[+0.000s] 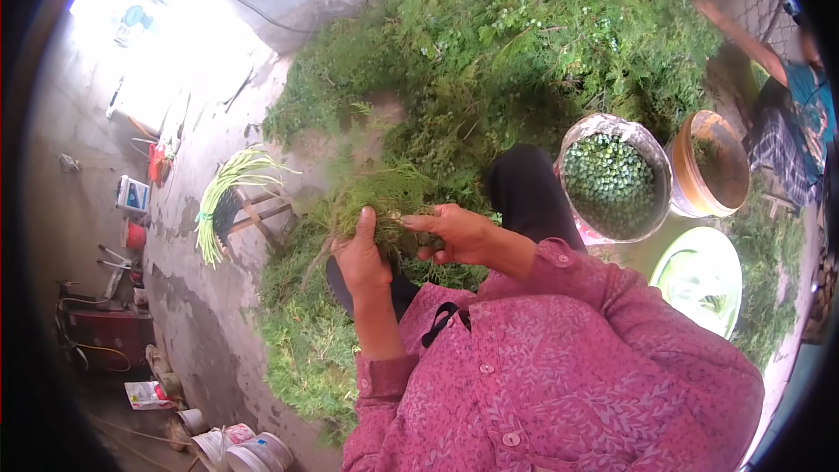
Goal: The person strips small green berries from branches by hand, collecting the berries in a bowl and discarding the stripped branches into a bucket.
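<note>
My left hand point(360, 255) is closed around a leafy conifer branch point(384, 190), thumb up against its stems. Close beside it, my right hand point(461, 234) has its fingertips drawn in at the edge of the same branch. What those fingers hold, if anything, is too small to make out. Beyond my right knee stands a bucket point(661, 177) nearly full of small green cones point(609, 173). A large heap of cut conifer branches point(524, 44) spreads in front of me, and more loose greenery point(306, 341) lies at my left side.
An orange-and-white bucket point(682, 166) and a pale green basin point(669, 275) stand at the right. Another person point(808, 96) sits at the far right, an arm stretched toward the heap. Long green beans point(210, 214) lie on a small stool point(253, 217) at the left.
</note>
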The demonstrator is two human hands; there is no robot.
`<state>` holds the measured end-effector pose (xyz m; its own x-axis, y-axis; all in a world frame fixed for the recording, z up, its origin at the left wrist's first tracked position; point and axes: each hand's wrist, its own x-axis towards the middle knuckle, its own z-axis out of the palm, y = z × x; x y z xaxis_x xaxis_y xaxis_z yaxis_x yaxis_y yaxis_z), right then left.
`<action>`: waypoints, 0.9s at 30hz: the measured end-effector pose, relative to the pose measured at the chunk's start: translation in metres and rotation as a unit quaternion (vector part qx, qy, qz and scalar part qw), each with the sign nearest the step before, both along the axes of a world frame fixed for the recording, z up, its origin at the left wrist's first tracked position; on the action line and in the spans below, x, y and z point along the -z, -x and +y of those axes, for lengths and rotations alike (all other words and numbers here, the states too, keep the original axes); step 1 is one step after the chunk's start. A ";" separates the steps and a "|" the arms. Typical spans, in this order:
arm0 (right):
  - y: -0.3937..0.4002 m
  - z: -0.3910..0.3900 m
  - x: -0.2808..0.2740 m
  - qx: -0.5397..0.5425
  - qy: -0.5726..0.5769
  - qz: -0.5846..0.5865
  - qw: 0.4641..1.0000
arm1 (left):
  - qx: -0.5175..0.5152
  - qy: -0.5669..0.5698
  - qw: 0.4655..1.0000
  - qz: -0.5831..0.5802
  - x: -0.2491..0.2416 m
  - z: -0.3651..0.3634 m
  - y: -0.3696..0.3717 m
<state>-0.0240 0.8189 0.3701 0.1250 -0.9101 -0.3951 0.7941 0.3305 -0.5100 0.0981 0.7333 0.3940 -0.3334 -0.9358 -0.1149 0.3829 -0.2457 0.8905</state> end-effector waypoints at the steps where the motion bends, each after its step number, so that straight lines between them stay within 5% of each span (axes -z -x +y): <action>1: -0.002 0.000 0.000 0.007 -0.009 0.032 0.999 | 0.002 0.024 1.000 -0.009 0.000 0.001 0.000; 9: 0.009 0.006 0.009 0.002 -0.028 0.073 0.997 | -0.035 0.005 0.999 -0.016 0.009 -0.002 0.002; 11: 0.017 0.012 0.024 -0.101 0.015 -0.045 0.994 | -0.057 0.000 0.998 -0.018 0.004 -0.010 -0.003; 16: 0.007 0.021 0.023 -0.085 0.047 -0.047 0.994 | 0.088 -0.249 0.963 0.053 0.008 -0.022 -0.017; 19: 0.004 0.012 0.019 -0.029 0.027 -0.014 0.999 | 0.097 -0.289 0.952 0.037 0.019 -0.017 -0.010; 27: 0.000 0.002 0.010 0.025 0.032 0.038 0.998 | 0.074 -0.175 0.981 0.024 0.024 -0.004 -0.004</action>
